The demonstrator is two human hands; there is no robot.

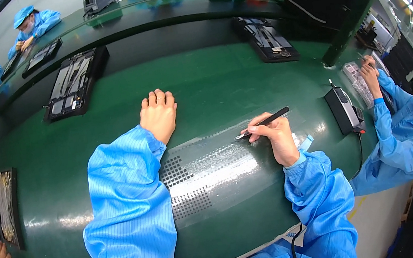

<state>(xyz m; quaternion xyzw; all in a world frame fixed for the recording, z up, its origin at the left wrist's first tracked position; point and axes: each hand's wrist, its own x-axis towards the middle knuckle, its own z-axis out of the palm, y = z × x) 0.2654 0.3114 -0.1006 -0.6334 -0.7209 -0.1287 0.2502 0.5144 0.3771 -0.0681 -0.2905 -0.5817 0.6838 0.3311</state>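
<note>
My right hand [277,138] grips a pair of black tweezers [274,116], their metal tips pointing left over a clear plastic sheet [236,178]. Small dark square pads [175,171] in rows cover the left part of that sheet, with a second block of them [191,202] nearer to me. My left hand [159,116] lies palm down on the green table just beyond the sheet's far left corner, fingers stretched out and nothing visible in it. Whether a pad sits at the tweezer tips is too small to tell.
Opened tablet-like devices in black trays stand at the far left [71,86] and far right [267,39]. A narrow tray of thin strips [9,208] lies left. A black-and-grey box device [343,109] stands right. Co-workers in blue sit around, one close at right [399,135]. A green post [350,25] rises at right.
</note>
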